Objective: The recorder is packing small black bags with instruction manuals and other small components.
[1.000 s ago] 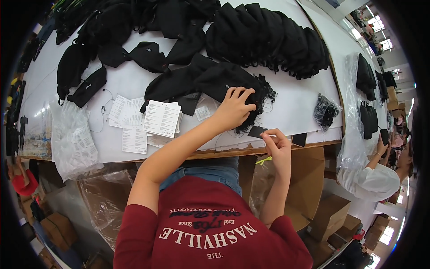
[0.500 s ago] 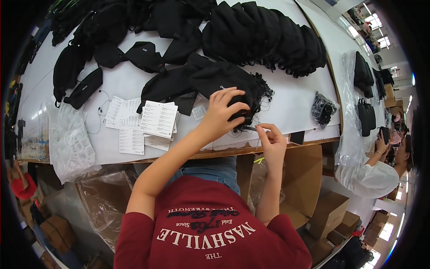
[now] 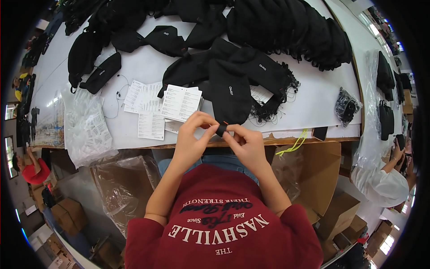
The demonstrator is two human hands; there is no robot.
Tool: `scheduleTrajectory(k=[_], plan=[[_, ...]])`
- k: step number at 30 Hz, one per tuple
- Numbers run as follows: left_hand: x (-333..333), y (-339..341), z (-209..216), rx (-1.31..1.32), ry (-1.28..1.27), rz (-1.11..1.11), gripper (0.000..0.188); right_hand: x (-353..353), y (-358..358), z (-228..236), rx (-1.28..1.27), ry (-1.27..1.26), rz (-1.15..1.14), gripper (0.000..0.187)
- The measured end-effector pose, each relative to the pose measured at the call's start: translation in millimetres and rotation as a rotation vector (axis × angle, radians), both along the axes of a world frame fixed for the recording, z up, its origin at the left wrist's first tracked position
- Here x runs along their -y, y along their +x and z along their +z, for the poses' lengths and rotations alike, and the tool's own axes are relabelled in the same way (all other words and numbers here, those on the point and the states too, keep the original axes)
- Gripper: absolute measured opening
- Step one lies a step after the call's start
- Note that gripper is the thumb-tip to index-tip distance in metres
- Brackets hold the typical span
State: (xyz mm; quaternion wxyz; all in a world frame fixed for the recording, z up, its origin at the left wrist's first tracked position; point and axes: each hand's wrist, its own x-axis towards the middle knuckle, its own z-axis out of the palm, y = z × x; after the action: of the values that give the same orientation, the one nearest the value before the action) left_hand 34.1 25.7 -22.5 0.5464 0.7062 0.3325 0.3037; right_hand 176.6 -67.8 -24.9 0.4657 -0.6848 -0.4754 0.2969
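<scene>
My left hand (image 3: 195,136) and my right hand (image 3: 246,145) meet at the table's near edge, both closed in a pinch. Between their fingertips is a short black strap (image 3: 221,130) with a bit of orange beside it. It sits at the near end of a black fabric bag (image 3: 230,96) with a small pale logo; whether the strap is joined to it is hard to see. Another black bag (image 3: 262,67) lies just beyond. To its right is a tangle of thin black cords (image 3: 280,101). Stacked white printed cards (image 3: 180,104) rest left of the bag.
Rows of black bags (image 3: 286,33) fill the table's far side. A clear plastic bag of white labels (image 3: 87,130) hangs over the left front edge. At right lie a plastic packet of black parts (image 3: 347,107) and a phone (image 3: 319,133). An open cardboard box (image 3: 313,179) stands below.
My left hand has come off the bag and down to the table edge. My right hand has moved left to meet it, both now on the strap. A bag now points toward me.
</scene>
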Motion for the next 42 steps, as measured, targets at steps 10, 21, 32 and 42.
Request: scheduleTrajectory(k=[10, 21, 32, 42], plan=[[5, -15, 13, 0.381, -0.662, -0.052, 0.008, 2, 7, 8, -0.788, 0.120, 0.101, 0.010], [19, -3, 27, 0.149, -0.566, -0.039, 0.006, 5, 4, 11, -0.911, 0.190, 0.100, 0.010], [30, 2, 18, 0.166, -0.511, 0.011, 0.006, 4, -18, 4, -0.512, 0.325, -0.153, 0.020], [39, 11, 15, 0.242, -0.539, 0.112, 0.006, 1, -29, -1, -0.772, 0.394, -0.256, 0.017]])
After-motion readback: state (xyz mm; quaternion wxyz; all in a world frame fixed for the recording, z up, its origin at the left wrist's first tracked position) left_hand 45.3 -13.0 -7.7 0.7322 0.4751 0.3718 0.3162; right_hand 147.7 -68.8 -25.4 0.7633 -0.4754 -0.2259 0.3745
